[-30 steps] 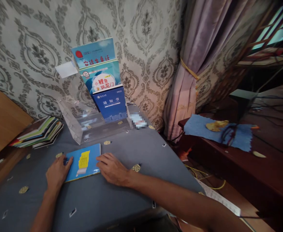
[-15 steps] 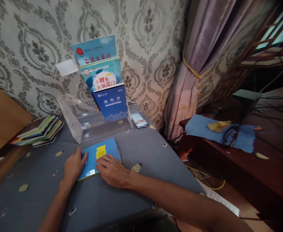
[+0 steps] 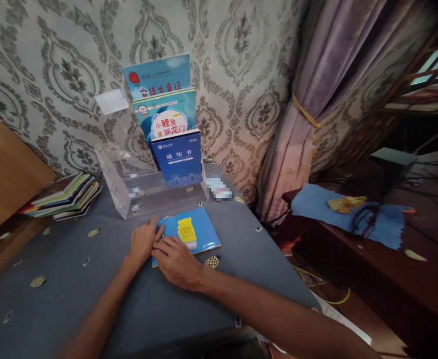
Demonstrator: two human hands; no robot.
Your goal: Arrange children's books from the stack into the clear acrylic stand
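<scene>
A glossy blue book with a yellow patch on its cover lies flat on the table, in front of a clear plastic rack. At its left edge, my left hand grips the book, thumb over the cover and the other fingers along the side. My right hand rests on the book's lower left part, palm down, fingers loosely bent and lying on the cover close to the left thumb. The book's left corner is partly hidden beneath both hands.
In the clear rack stand several upright books, a dark blue booklet in front. A stack of books lies at the left by a wooden panel. Right of the table is a dark red surface with a blue cloth.
The blue book has slid right and turned slightly on the table. My left hand has moved right with its edge, and my right hand now lies nearer the book's left side.
</scene>
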